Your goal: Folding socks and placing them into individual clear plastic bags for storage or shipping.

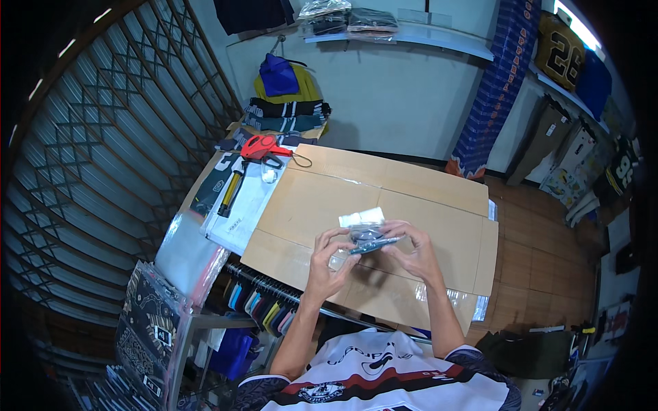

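Note:
Both hands hold a small clear plastic packet [367,236] with dark contents, above a flattened cardboard sheet [329,195]. My left hand [330,262] pinches its left edge between thumb and fingers. With thumb and fingers my right hand [411,251] grips the right side. A small white object [361,218], perhaps a roll or a bottle, shows just beyond the packet; whether they touch I cannot tell. What exactly lies inside the packet is too small to make out.
Left of the cardboard lie a red-and-black handheld tool [263,147], a yellow-and-black tool [231,192] and a white plastic package [241,221]. Folded clothes [285,115] are stacked at the far corner. Hangers with garments [262,305] hang below the near left edge. A metal lattice gate [118,128] stands on the left.

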The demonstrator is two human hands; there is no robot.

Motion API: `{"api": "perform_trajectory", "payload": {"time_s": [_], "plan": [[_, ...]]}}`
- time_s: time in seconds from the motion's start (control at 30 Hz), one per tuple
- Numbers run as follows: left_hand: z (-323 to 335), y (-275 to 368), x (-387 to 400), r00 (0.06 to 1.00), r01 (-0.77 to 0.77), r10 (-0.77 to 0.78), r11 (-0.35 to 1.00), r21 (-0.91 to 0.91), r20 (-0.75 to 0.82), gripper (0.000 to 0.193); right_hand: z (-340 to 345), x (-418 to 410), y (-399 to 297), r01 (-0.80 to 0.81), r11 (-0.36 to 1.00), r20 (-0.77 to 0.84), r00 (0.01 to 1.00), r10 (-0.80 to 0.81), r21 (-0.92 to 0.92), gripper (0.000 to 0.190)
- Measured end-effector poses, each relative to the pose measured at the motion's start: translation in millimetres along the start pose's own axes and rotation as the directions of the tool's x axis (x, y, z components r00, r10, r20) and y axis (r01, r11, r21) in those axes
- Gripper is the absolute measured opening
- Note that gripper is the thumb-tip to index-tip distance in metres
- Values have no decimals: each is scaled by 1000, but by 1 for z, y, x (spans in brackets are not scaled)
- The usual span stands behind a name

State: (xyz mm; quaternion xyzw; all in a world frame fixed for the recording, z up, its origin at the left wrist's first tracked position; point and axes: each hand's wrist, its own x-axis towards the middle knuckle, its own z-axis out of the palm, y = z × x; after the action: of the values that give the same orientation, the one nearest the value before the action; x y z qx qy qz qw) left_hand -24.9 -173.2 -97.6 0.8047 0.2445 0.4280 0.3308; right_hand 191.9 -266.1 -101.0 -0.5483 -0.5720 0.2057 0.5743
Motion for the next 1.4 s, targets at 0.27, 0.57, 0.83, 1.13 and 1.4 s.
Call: {"api": "perform_trajectory", "payload": {"time_s": [0.27, 0.57, 0.83, 1.13, 1.4], "plan": [[21, 10, 26, 924, 327, -383, 774, -542, 11, 22, -1, 38, -32, -152, 975, -161, 971, 178, 159, 43], [58, -100, -23, 762, 632, -641, 703, -326, 94, 25, 48, -3, 71, -161, 878, -180, 980, 88, -450, 62], [43, -118, -37, 766, 635, -640, 744, -210, 49, 29, 93, -45, 46, -107, 714, 132, 953, 271, -692, 57], [23, -115, -36, 733, 680, -679, 729, 80, -37, 43, 99, -45, 52, -92, 633, 158, 932, 327, -769, 57], [11, -123, -44, 695, 713, -695, 699, 55, -185, 36, 100, -46, 54, -67, 600, 172, 927, 333, -797, 58]]}}
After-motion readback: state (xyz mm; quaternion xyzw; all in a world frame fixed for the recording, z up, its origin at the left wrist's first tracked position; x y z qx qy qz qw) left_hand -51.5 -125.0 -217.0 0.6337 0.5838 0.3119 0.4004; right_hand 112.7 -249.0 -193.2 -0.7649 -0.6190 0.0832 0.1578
